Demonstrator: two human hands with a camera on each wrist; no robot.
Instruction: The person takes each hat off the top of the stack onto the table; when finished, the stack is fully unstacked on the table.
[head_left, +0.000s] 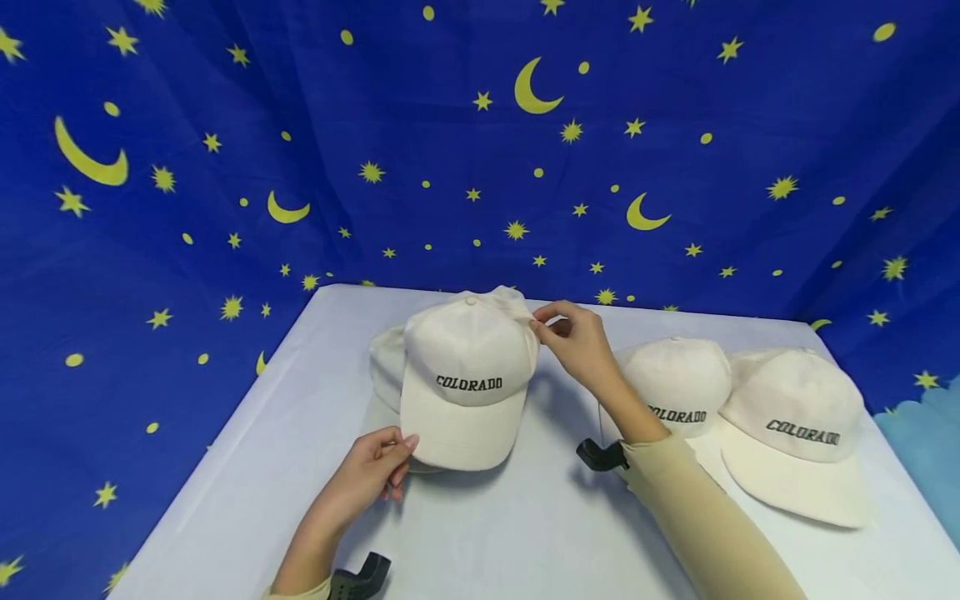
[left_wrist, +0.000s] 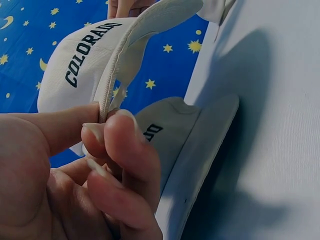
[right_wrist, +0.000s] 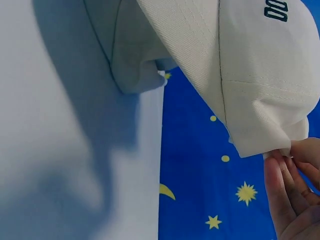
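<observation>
A cream baseball cap (head_left: 468,358) lettered COLORADO is held up off the table between both hands, its brim toward me. My left hand (head_left: 371,467) pinches the left edge of the brim between thumb and fingers; in the left wrist view the thumb presses the cap's edge (left_wrist: 105,100). At the back right of the crown, my right hand (head_left: 577,342) pinches the cap's rim, as the right wrist view also shows at the fabric edge (right_wrist: 272,147). Behind and below it, a second cream cap (head_left: 386,367) sits on the table, mostly hidden by the held one.
To the right, two more COLORADO caps (head_left: 802,408) stand side by side on the white table (head_left: 510,542); my right forearm partly covers the nearer one (head_left: 675,375). A blue curtain (head_left: 450,150) with yellow moons and stars hangs behind the table.
</observation>
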